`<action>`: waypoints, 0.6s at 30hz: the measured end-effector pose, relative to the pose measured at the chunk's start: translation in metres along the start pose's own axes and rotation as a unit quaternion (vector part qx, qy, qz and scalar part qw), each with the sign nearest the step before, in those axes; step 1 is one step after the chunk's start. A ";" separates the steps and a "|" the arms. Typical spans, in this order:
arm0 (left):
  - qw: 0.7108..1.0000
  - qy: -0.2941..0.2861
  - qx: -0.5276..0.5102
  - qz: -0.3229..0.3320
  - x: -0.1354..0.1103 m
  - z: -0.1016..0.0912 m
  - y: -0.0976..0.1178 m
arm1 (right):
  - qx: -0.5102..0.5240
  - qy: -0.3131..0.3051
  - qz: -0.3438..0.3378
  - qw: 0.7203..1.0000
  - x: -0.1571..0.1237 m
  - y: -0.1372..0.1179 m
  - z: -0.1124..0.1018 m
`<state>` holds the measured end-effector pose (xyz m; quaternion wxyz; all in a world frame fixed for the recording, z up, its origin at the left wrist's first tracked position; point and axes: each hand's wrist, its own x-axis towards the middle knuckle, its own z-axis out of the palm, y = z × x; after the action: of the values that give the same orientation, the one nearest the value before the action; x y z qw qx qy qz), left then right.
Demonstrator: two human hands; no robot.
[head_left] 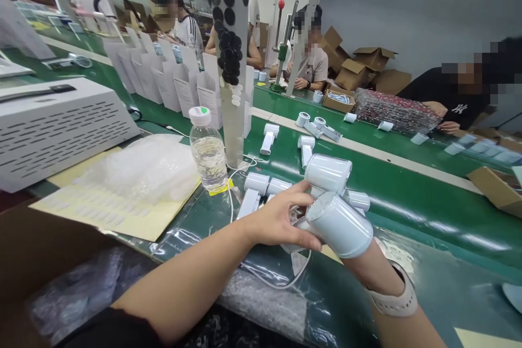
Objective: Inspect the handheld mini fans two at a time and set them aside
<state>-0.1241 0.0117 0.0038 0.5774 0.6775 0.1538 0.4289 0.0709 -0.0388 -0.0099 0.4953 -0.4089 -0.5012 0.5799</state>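
Two glossy light-blue cylinder heads are close together in front of me: a nearer handheld device (341, 225) and a farther one (328, 173) just behind it. My left hand (281, 217) is closed on the nearer device, thumb along its lower side and fingers curled toward the gap between the two heads. My right hand (361, 263) reaches up behind the nearer cylinder, which hides its fingers, so its grip cannot be made out. More devices of the same kind, with a handle (248, 202), lie on the bench just beyond my left hand.
A water bottle (207, 152) stands left of a metal post (234, 136). Clear plastic bags (142, 166) lie on yellow sheets beside a grey vented box (61, 125). White cartons (187, 84) line the green conveyor (408, 190), which carries more devices. Co-workers sit across it.
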 end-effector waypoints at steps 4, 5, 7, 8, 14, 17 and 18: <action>0.984 0.060 -0.127 -0.109 0.003 0.004 -0.016 | 0.014 0.031 0.007 0.999 -0.009 0.006 -0.017; 0.974 0.090 -0.159 -0.134 0.004 0.005 -0.020 | 0.030 0.036 0.004 0.999 -0.008 0.008 -0.018; 0.956 0.129 -0.209 -0.160 0.006 0.006 -0.026 | 0.066 0.058 -0.001 0.996 -0.004 0.010 -0.017; 0.951 0.134 -0.223 -0.167 0.006 0.007 -0.027 | 0.085 0.074 -0.004 0.994 -0.003 0.010 -0.015; 0.959 0.058 -0.239 -0.138 0.005 0.013 -0.020 | 0.114 0.048 -0.001 0.992 -0.004 0.000 -0.010; 0.965 0.020 -0.236 -0.115 0.004 0.013 -0.020 | 0.102 0.010 0.010 0.995 -0.007 -0.004 -0.010; 0.968 0.017 -0.225 -0.111 0.004 0.013 -0.020 | 0.103 0.006 0.012 0.995 -0.007 -0.004 -0.010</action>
<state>-0.1064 0.0120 -0.0128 0.7564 0.5014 0.1372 0.3971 0.0826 -0.0441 -0.0076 0.5308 -0.3652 -0.4314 0.6315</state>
